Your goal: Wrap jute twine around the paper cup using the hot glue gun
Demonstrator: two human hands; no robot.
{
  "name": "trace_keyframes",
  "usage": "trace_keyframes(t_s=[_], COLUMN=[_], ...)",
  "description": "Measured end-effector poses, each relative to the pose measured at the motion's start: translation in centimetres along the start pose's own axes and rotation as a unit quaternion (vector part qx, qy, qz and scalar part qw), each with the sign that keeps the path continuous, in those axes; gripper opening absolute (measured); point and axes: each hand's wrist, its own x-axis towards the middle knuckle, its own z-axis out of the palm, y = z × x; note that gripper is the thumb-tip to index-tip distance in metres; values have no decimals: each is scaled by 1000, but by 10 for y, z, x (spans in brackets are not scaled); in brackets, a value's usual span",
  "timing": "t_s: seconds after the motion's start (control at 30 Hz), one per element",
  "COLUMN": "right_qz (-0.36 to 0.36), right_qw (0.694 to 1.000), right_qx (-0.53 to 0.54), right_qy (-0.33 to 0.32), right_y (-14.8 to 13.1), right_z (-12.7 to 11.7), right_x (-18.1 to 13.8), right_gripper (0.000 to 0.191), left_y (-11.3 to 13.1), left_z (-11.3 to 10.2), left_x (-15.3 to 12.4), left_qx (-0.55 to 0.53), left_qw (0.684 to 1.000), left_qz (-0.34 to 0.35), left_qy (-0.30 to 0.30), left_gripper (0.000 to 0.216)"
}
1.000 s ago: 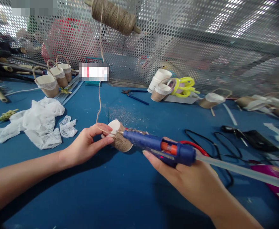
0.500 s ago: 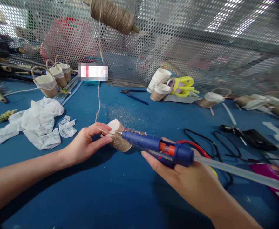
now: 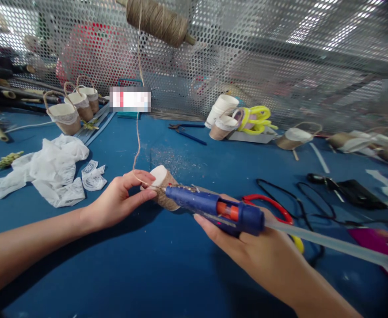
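Blue glue gun (image 3: 197, 201) was gripped by the right hand (image 3: 260, 247), its nozzle (image 3: 167, 191) close to the brown-wrapped cup (image 3: 159, 176). This cup was tilted over the blue table (image 3: 131, 269), and the left hand (image 3: 127, 192) pinched it, together with twine (image 3: 138, 141).

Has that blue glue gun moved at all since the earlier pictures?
Yes. Judged against the pliers lying on the table, the blue glue gun has shifted slightly left and down in the view.
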Motion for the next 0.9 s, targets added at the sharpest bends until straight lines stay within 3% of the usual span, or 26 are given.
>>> trace_keyframes(t_s=[0.27,0.5,0.9], right_qz=[-14,-55,-20], right_qw=[1000,995,998], right_qx=[7,-88,-50], right_qy=[0,-4,23], right_y=[1,8,11], right_z=[-7,-6,-3], right_x=[5,4,-3], right_gripper=[18,29,14], left_y=[0,-2,2], left_z=[-2,-3,-4], left_x=[0,0,0], left_qx=[21,32,39], left_qw=[1000,999,999], left_qz=[20,25,21], left_qy=[-11,-11,-17], left_gripper=[5,6,7])
